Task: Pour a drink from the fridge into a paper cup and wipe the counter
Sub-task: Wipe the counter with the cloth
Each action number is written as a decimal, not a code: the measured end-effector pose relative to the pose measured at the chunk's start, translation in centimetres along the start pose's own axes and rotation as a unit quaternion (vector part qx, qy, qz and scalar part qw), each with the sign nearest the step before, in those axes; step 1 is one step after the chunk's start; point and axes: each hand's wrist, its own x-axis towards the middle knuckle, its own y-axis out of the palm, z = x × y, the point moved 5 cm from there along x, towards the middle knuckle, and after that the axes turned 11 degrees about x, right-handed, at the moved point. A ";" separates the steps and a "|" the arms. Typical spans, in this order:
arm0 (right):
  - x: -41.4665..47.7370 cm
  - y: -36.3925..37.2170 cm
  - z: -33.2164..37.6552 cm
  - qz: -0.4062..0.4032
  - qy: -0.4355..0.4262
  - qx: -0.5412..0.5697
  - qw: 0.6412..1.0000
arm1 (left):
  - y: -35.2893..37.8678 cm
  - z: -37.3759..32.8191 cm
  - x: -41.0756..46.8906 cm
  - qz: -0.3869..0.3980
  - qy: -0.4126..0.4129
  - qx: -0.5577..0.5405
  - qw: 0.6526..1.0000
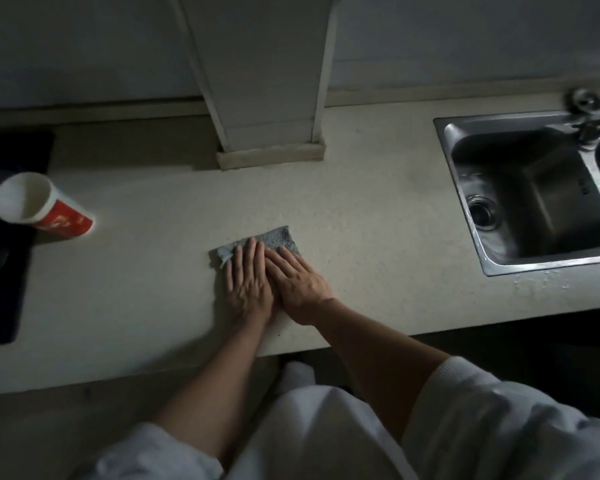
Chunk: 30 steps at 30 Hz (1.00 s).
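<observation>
While your left hand (248, 285) and right hand (300, 284) lie side by side, each grip flat, straight fingers pressing the cloth (278, 239) onto the worktop (361, 220), the paper cup (42, 204) stands upright far left, sink (534, 188) right

The left hand (248, 289) and right hand (298, 282) are lying side by side, touching, with straight fingers pressing flat on a grey-blue cloth (279, 237) on the pale counter (153, 289). The cloth is sticking out just beyond the fingertips. Well to the left of the hands, a red-and-white paper cup (42, 206) is sitting beside a black hob (0, 278). Well to their right, a steel sink (534, 202) is lying in the counter, and beyond the fingertips a white post (267, 81) is meeting it.
</observation>
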 end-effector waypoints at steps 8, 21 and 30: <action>-0.8 0.0 -0.5 -0.005 -0.010 0.008 1.000 | 0.3 -0.7 -0.5 0.007 -0.006 0.033 0.999; -9.1 -4.4 -13.9 -0.041 -0.055 0.019 0.997 | 0.6 -17.0 -1.9 -0.003 -0.007 0.046 0.999; -16.4 -11.0 -30.4 -0.078 0.024 -0.026 0.996 | 1.3 -37.0 0.9 0.008 0.084 -0.001 0.996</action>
